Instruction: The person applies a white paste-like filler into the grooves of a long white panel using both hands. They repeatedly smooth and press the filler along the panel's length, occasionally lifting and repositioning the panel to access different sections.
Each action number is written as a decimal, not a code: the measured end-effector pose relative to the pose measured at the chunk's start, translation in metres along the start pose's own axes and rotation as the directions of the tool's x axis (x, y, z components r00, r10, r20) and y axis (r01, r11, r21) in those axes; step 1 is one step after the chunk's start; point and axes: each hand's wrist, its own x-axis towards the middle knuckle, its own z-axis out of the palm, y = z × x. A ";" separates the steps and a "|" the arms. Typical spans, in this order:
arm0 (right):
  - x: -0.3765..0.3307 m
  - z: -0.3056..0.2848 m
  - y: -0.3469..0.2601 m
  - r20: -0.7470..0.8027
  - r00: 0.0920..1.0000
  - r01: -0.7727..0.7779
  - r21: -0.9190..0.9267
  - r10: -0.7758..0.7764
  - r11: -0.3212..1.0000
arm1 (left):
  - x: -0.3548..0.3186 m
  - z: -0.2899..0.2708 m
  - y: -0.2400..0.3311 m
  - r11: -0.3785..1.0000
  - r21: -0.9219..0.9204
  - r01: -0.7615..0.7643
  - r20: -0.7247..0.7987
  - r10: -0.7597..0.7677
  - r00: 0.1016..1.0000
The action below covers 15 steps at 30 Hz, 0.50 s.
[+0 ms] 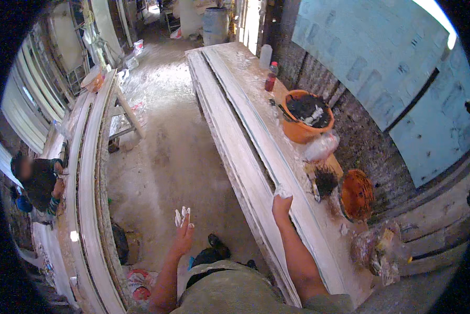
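Observation:
Long white plaster-like strips (229,141) lie side by side along the bench to my right, with a dark gap between them. My right hand (282,203) is closed over the right-hand strip near that gap. Its fingertips are covered by a white mass, and whether that is a wad in the grip or only a coating cannot be made out. Away from the bench, my left hand (182,235) is held over the floor. Its fingers are stretched out, white-coated at the tips, and hold nothing.
On the right bench stand an orange bucket (292,131) with black contents, a clear bag (323,146), a dark fibrous clump (327,181), an orange basin (356,194) and a red bottle (270,81). Across the aisle, a person (40,180) works at another bench bearing white strips (91,172).

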 end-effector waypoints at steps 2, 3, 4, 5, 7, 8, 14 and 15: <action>0.017 0.031 -0.020 -0.065 0.988 0.131 -0.086 -0.137 0.988 | 0.017 -0.020 -0.016 0.999 0.014 -0.050 -0.034 0.050 0.998; 0.026 0.043 -0.030 0.062 0.983 0.179 -0.189 -0.170 0.966 | 0.025 -0.032 -0.023 0.999 0.002 -0.040 -0.030 0.040 0.999; 0.032 0.054 -0.037 0.115 0.969 0.242 -0.240 -0.220 0.940 | 0.031 -0.043 -0.028 1.000 -0.010 -0.029 -0.017 0.029 0.999; 0.038 0.061 -0.044 0.251 0.950 0.250 -0.261 -0.184 0.932 | 0.035 -0.052 -0.032 0.998 -0.013 0.060 0.042 -0.059 0.997; 0.039 0.070 -0.048 0.409 0.906 0.264 -0.342 -0.110 0.902 | 0.041 -0.071 -0.036 0.978 -0.139 0.154 0.068 -0.146 0.987; 0.037 0.072 -0.049 0.438 0.895 0.276 -0.399 -0.082 0.875 | 0.042 -0.077 -0.037 0.951 -0.193 0.242 0.102 -0.226 0.969; -0.006 0.055 -0.052 0.640 0.769 0.514 -0.624 0.007 0.589 | 0.028 -0.095 -0.058 0.957 -0.134 0.257 -0.035 -0.263 0.964; -0.012 0.052 -0.052 0.744 0.667 0.643 -0.610 0.054 0.464 | 0.022 -0.092 -0.067 0.947 -0.142 0.288 -0.041 -0.297 0.954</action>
